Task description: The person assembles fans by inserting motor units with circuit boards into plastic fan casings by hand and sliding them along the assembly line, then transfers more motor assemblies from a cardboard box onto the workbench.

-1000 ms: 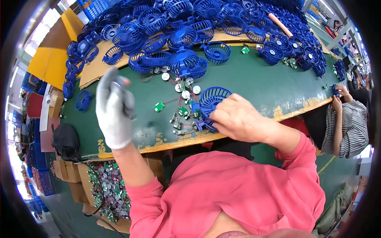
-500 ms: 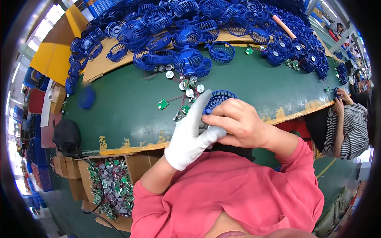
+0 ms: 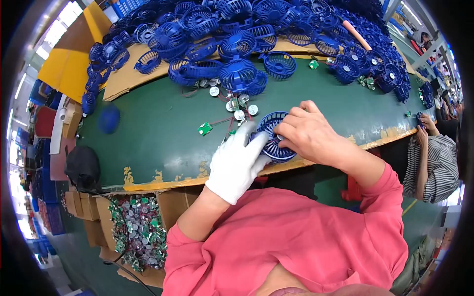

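Note:
A round blue fan housing [image 3: 279, 154] with slatted sides is tilted at the table's front edge, its open side facing me. My left hand [image 3: 235, 160], in a white glove, grips the housing's left side with thumb and fingers. The bare fingers of my right hand [image 3: 311, 132] are pinched inside the housing near its middle. Between those fingertips shows a small round silvery part [image 3: 280, 137], mostly hidden. Just beyond my left hand lie several silver motors [image 3: 239, 115] with red wires, and a green circuit board [image 3: 205, 129].
Blue fan housings [image 3: 237, 44] are heaped along the back of the green table [image 3: 158, 128], partly on cardboard. A pink-handled tool [image 3: 356, 34] lies on the heap. An open box of motors and boards [image 3: 140, 232] stands below left. A co-worker [image 3: 432, 163] sits at far right.
My hands, close together before, have moved to the blue housing. The left hand has taken hold of its side, and the right fingers have reached into it. The housing now sits nearer me.

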Demonstrator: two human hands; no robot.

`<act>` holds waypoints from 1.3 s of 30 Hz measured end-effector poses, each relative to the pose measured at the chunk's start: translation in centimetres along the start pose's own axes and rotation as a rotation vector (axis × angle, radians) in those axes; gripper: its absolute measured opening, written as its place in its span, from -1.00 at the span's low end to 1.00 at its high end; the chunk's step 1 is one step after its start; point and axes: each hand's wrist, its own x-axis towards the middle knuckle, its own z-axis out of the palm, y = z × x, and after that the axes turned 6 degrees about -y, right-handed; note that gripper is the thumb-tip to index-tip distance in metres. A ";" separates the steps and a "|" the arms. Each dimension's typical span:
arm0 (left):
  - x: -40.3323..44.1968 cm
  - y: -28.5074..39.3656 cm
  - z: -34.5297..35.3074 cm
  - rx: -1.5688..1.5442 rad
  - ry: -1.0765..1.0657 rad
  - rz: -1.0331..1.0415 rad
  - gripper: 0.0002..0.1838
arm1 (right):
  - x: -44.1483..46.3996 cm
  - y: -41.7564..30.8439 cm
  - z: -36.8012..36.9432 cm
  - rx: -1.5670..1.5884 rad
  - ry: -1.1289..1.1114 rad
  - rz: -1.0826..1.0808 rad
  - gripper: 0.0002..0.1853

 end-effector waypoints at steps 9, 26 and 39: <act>0.3 -1.3 -0.3 0.048 0.010 0.111 -0.70 | 0.3 0.3 0.2 0.071 -0.146 -0.041 -0.71; 0.1 -0.5 -0.1 0.061 0.072 0.136 -0.70 | 1.4 0.2 -0.3 0.089 -0.203 -0.083 -0.79; -0.8 -2.6 -2.2 -0.221 0.312 -0.006 -0.82 | 0.8 1.6 0.3 0.050 -0.053 -0.204 -0.67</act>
